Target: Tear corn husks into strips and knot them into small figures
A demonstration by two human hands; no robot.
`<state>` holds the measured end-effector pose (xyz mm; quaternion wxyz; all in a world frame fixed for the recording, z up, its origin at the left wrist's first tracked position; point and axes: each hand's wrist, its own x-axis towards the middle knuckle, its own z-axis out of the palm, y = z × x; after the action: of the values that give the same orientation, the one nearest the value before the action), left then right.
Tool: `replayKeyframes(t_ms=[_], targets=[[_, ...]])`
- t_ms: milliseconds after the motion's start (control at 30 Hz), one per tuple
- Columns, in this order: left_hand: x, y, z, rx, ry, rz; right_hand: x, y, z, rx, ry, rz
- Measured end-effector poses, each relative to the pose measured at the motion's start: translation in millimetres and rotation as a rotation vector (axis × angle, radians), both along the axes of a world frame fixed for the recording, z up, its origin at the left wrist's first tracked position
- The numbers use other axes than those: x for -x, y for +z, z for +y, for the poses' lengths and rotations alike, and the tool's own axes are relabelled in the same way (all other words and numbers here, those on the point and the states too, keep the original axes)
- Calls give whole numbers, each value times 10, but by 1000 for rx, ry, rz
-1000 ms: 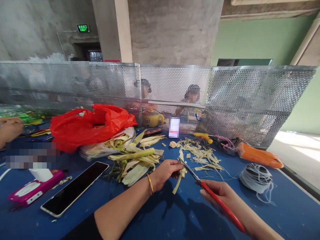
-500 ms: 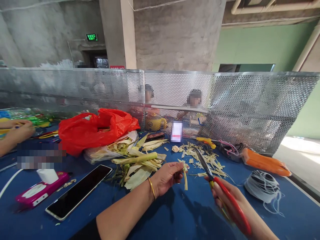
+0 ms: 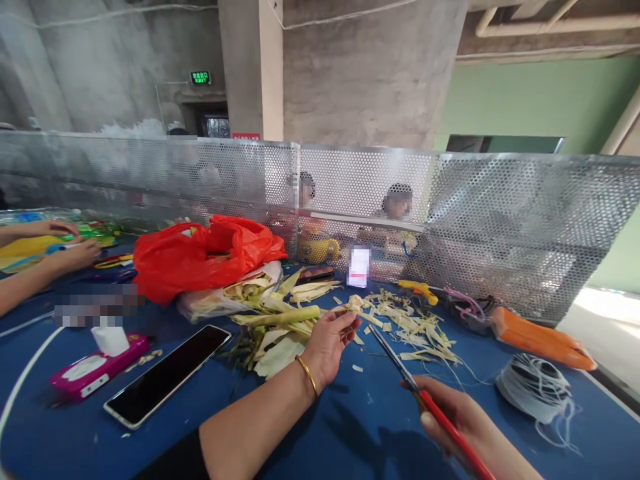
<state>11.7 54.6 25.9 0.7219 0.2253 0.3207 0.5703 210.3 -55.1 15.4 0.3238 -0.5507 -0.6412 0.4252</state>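
Running past the black phone (image 3: 167, 377), blue tabletop (image 3: 160, 440) offers room towards the husk pile's (image 3: 280, 319) ragged edge; next, the left hand (image 3: 327, 343), thumb and fingers pinching a pale husk piece (image 3: 355, 305) just right of that pile; a small gap, then scissors (image 3: 393, 355), blades together, red handles gripped by the right hand (image 3: 463, 408); some room, white string (image 3: 533, 387), table's edge (image 3: 613, 397).

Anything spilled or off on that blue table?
Just untidy: pale husk scraps lie strewn beyond the scissors, not gathered up, and the white cord at far right trails loose, tangled strands. Nothing looks plainly damaged.
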Motion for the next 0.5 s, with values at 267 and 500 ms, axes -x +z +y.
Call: replayKeyframes(t_ms=[267, 500], targets=[[-71, -38, -101, 3, -32, -103, 30, 41, 13, -65, -101, -301], [-112, -52, -135, -9, -43, -119, 34, 57, 15, -183, -187, -399]])
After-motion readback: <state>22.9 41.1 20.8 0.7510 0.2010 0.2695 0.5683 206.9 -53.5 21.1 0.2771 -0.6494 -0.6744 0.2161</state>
